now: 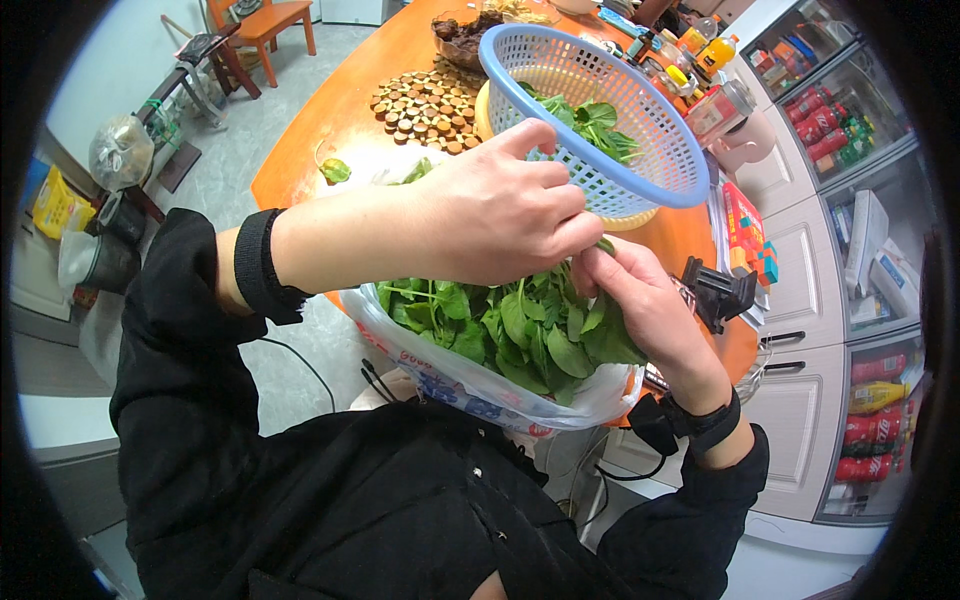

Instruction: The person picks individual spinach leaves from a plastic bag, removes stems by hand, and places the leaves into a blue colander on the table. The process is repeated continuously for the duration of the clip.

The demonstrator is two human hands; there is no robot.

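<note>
My left hand point(517, 202) reaches across from the left, back of the hand up, its fingers curled and its fingertips mostly hidden, meeting my right hand point(637, 292). My right thumb and fingers pinch leafy greens; a bit of green stem shows between the hands, and broad leaves hang below the right one. Just beneath, a printed plastic bag point(450, 386) stands wide open, full of leafy greens point(517, 330). Beyond my left hand, a blue plastic colander point(682, 161) leans tilted over a yellow basin point(484, 112), with some picked greens point(592, 124) inside.
On the orange wooden table point(322, 112) are a wood-slice mat point(424, 109), a glass bowl of dark food point(461, 41), a loose leaf point(334, 170), and several bottles and jars point(720, 109). A black stand point(716, 292) is at the right edge, near cabinets point(787, 277).
</note>
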